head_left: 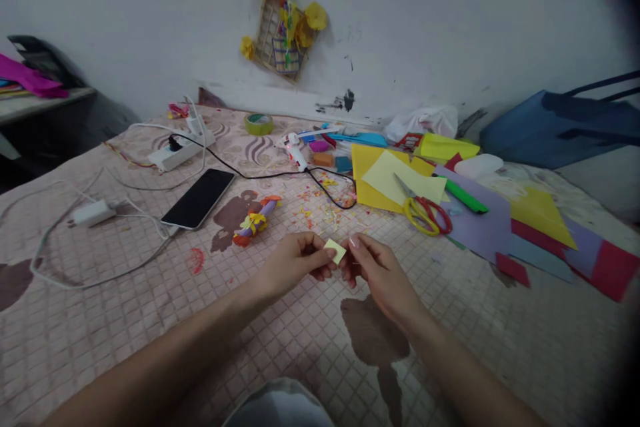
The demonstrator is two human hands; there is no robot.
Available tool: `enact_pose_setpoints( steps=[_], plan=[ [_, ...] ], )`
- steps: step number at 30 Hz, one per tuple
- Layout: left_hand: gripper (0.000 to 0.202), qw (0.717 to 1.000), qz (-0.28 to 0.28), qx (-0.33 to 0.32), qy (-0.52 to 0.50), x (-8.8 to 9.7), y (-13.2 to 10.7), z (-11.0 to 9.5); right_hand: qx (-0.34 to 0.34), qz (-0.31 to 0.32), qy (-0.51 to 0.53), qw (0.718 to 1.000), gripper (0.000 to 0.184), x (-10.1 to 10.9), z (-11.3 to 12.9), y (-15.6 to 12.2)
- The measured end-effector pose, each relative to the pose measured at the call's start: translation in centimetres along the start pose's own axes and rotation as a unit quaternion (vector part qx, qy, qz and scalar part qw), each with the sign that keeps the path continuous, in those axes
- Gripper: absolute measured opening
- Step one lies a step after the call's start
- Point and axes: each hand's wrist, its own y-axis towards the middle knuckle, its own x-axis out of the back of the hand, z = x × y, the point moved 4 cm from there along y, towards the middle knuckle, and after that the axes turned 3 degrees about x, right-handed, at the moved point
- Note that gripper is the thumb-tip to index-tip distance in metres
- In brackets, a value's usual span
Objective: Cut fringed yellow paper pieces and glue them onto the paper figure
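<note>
A small pale yellow paper square (335, 251) is pinched between the thumb and fingers of my left hand (299, 259). Curled fingers of my right hand (373, 263) close in at the paper's right corner, with the thumb on top; how much of it they grip is partly hidden. Beyond my left hand lies a purple paper roll (269, 207) with yellow and orange paper petals. Farther right, scissors (425, 213) with red and yellow handles rest on a pale yellow paper sheet (390, 177).
A phone (199, 199), a charger (94, 213) and a power strip (183, 150) with cables lie left. A glue gun (295, 150) stands behind paper scraps (325, 213). Green tape (259, 123) is at the back. A green cutter (465, 195) lies on purple paper (480, 227).
</note>
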Motion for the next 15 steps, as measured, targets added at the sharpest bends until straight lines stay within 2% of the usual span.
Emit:
enact_pose_setpoints(
  steps=[7, 15],
  plan=[
    [0.026, 1.000, 0.006, -0.006, -0.011, -0.01, 0.16, 0.40, 0.002, 0.015, -0.020, 1.000, 0.024, 0.01, 0.09, 0.03],
    [0.025, 1.000, 0.007, -0.012, -0.015, -0.21, -0.14, 0.04, -0.012, -0.012, 0.019, 1.000, 0.029, 0.06, 0.04, -0.02]
  ],
)
